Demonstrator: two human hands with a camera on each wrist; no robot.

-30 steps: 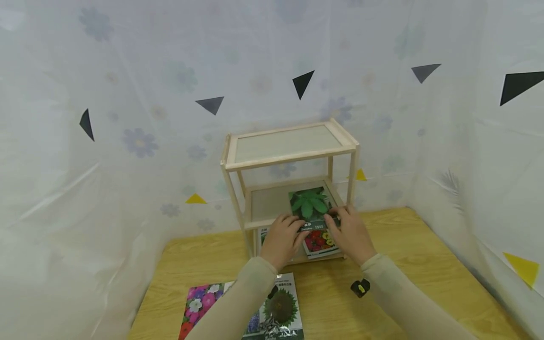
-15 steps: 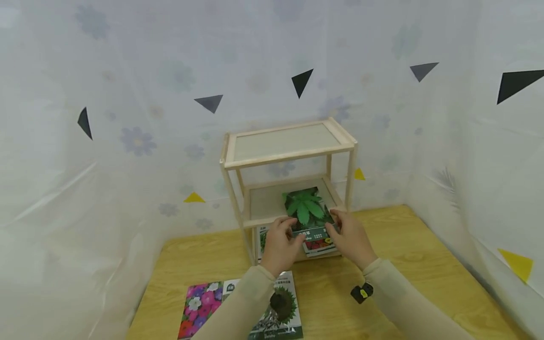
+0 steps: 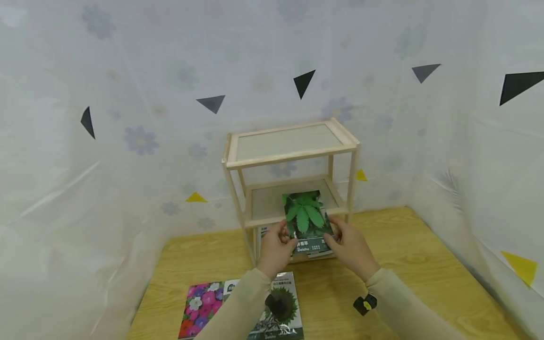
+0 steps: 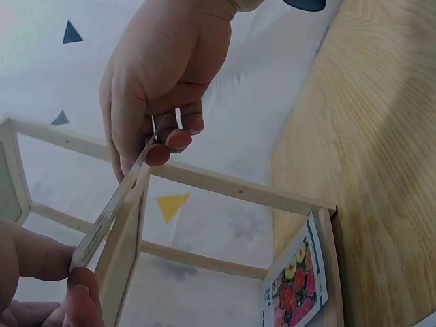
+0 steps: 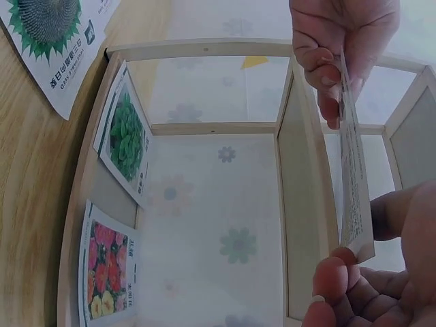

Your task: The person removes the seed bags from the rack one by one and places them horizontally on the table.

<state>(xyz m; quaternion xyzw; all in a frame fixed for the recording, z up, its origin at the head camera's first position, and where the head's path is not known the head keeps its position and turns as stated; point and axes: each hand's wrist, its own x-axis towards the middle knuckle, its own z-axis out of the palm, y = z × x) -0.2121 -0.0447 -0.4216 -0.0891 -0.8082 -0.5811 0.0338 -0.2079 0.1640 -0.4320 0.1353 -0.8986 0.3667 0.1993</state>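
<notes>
Both hands hold a seed packet [image 3: 305,222] with a green leaf picture, just in front of the middle tier of a small wooden shelf [image 3: 293,163]. My left hand [image 3: 274,248] pinches its left edge low down, and my right hand [image 3: 352,245] pinches the right edge, thumbs in front and fingers behind. In the right wrist view the packet [image 5: 354,177] is seen edge-on, apart from the tier board beside it. On the bottom tier lie a packet with red and yellow flowers [image 5: 105,272] and a green-leaved packet [image 5: 126,133].
On the wooden table [image 3: 408,264], in front of the shelf, lie a packet with pink and purple flowers [image 3: 204,304] and a sunflower packet [image 3: 286,283]. My left sleeve partly covers the packets. A pale plastic sheet [image 3: 148,94] hangs behind and at both sides.
Both hands have drawn the leaf packet off the middle tier toward me and lower, tipping its face up toward the head camera. It now covers most of the red-flowered packet in the head view.
</notes>
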